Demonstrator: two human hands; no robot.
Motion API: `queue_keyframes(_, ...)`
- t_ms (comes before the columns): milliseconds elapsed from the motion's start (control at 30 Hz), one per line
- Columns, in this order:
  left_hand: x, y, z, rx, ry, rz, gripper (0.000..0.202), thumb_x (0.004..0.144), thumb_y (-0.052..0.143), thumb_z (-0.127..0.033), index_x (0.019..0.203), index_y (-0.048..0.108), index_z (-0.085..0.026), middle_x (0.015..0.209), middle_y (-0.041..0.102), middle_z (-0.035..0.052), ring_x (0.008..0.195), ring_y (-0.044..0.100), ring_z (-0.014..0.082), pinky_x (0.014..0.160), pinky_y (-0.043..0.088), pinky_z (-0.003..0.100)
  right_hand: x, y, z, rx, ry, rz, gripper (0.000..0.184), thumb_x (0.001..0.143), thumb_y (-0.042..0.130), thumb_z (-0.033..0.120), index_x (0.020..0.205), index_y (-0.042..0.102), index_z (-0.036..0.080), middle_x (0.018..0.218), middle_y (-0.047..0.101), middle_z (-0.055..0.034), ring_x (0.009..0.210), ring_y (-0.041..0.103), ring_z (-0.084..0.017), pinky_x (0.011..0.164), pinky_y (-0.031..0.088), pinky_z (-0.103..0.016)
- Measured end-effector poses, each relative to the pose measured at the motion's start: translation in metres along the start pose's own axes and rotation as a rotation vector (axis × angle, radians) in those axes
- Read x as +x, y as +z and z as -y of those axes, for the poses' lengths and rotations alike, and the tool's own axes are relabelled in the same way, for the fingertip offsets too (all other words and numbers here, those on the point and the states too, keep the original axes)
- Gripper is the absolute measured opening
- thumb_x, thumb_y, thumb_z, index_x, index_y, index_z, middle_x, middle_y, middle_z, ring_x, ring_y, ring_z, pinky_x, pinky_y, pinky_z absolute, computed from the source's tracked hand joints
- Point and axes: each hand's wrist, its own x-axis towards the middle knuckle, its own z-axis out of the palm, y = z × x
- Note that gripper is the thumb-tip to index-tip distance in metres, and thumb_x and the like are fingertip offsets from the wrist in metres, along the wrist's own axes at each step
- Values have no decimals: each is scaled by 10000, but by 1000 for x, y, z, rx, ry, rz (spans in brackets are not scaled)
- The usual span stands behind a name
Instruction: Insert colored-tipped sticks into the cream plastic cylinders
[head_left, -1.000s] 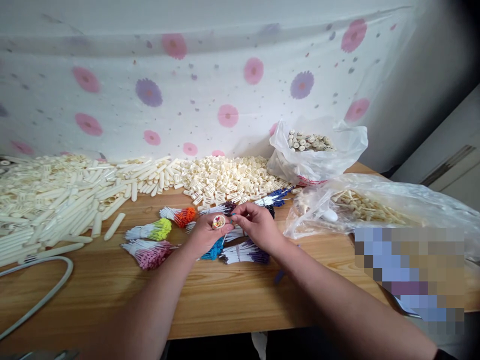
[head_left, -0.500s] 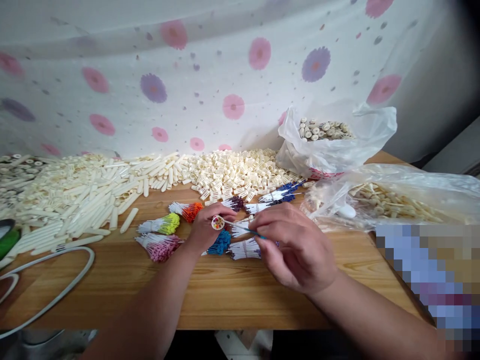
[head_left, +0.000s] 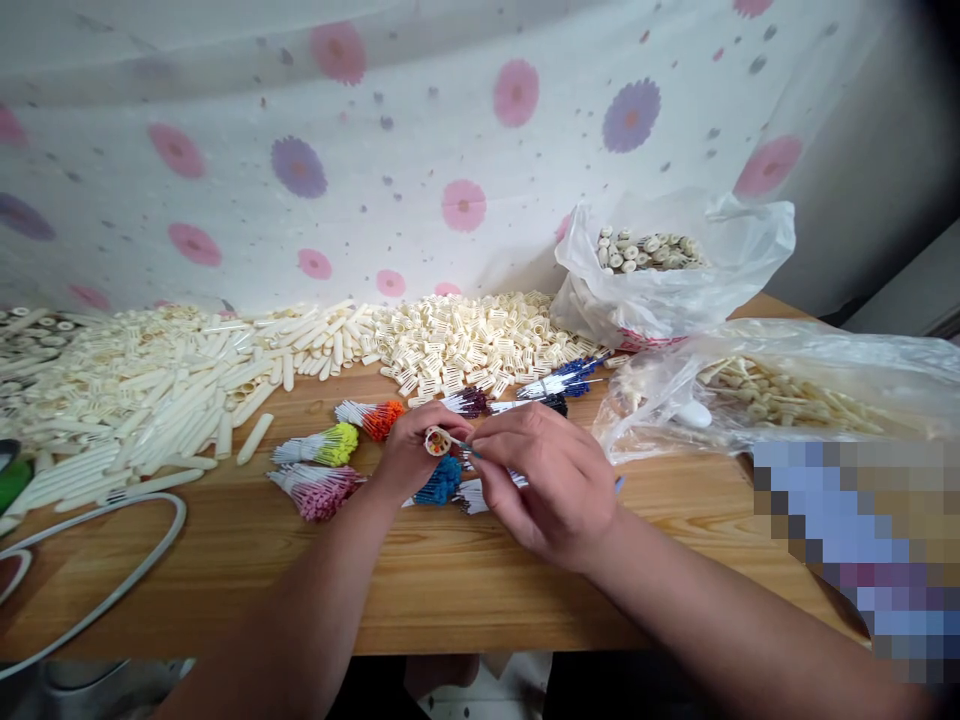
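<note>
My left hand (head_left: 409, 450) is closed around a small cream ring-shaped holder (head_left: 436, 440) with coloured tips showing in its open end. My right hand (head_left: 551, 480) pinches a thin white stick with a blue tip (head_left: 463, 443), its end at the holder's opening. Under and around both hands lie bundles of thin sticks with coloured tips: yellow-green (head_left: 319, 446), orange (head_left: 373, 417), pink (head_left: 315, 490), blue (head_left: 442, 485), dark purple (head_left: 469, 402) and dark blue (head_left: 564, 378).
Cream slotted pieces (head_left: 465, 345) are heaped at the back of the wooden table (head_left: 450, 590), and long cream tubes (head_left: 150, 395) spread to the left. Two plastic bags (head_left: 660, 275) (head_left: 780, 395) of cream parts sit at right. A grey cable (head_left: 112, 560) loops at front left.
My right hand drew back toward me with a blue-tipped stick, then moved in again, bringing the stick's end to the holder in my left hand.
</note>
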Motion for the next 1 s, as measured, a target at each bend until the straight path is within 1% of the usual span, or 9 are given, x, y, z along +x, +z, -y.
queue_keyframes(233, 0, -2, 4, 40, 31, 41, 147, 768, 608, -269, 645, 621, -190, 660, 616, 17, 652, 577, 153, 634, 462, 264, -2, -1, 0, -71, -50, 81, 150, 813, 575, 67, 947, 569, 135, 880, 691, -103, 798, 640, -176, 686, 543, -311)
queue_keyframes(300, -1, -1, 7, 58, 54, 43, 160, 776, 606, -283, 647, 619, -190, 672, 622, 22, 659, 583, 158, 637, 469, 272, -3, 0, 0, -87, -6, 132, 111, 826, 567, 76, 923, 578, 128, 868, 687, -105, 798, 637, -182, 690, 536, -314)
queue_keyframes(433, -2, 2, 13, 125, 83, 7, 160, 775, 613, -314, 677, 636, -190, 689, 632, 24, 685, 584, 175, 654, 470, 292, -7, 5, -2, -62, 174, 190, 66, 878, 537, 139, 889, 602, 137, 841, 671, -90, 785, 618, -174, 696, 517, -308)
queue_keyframes(533, -1, 2, 17, 148, 72, -4, 145, 774, 614, -305, 699, 640, -183, 690, 612, 15, 692, 563, 171, 656, 449, 285, -9, 7, -5, -51, 203, 186, 97, 890, 528, 151, 926, 618, 145, 903, 666, -87, 824, 600, -174, 739, 502, -314)
queue_keyframes(633, 0, 1, 17, 130, 107, 6, 138, 781, 624, -303, 750, 635, -168, 722, 581, 10, 693, 541, 158, 654, 431, 272, -10, 8, -6, -72, 214, 179, 129, 880, 528, 130, 944, 638, 148, 934, 648, -92, 845, 580, -178, 743, 491, -318)
queue_keyframes(733, 0, -2, 15, 156, 160, 28, 242, 804, 623, -399, 858, 640, -163, 801, 573, 27, 767, 546, 174, 707, 437, 286, -10, 9, -8, -73, 273, 126, 105, 850, 556, 126, 865, 654, 161, 863, 593, -74, 805, 557, -167, 690, 482, -298)
queue_keyframes(867, -1, -5, 11, 215, 232, 95, 534, 805, 499, -629, 1046, 622, -168, 921, 557, 69, 897, 536, 221, 783, 440, 326, -9, 9, -12, -38, 345, 53, 70, 787, 609, 96, 782, 630, 163, 822, 519, -43, 782, 534, -146, 678, 471, -275)
queue_keyframes(933, -2, -5, 11, 232, 254, 107, 600, 832, 389, -663, 1112, 602, -177, 965, 549, 83, 942, 524, 232, 818, 435, 342, -9, 8, -14, -27, 369, 51, 78, 769, 620, 86, 768, 621, 164, 823, 510, -37, 787, 527, -144, 688, 465, -275)
queue_keyframes(1000, -2, -4, 13, 258, 276, 87, 595, 869, 312, -639, 1120, 603, -185, 967, 542, 84, 948, 520, 229, 825, 431, 349, -9, 8, -15, -16, 403, 63, 87, 767, 618, 80, 752, 618, 166, 815, 512, -32, 781, 523, -142, 689, 459, -274)
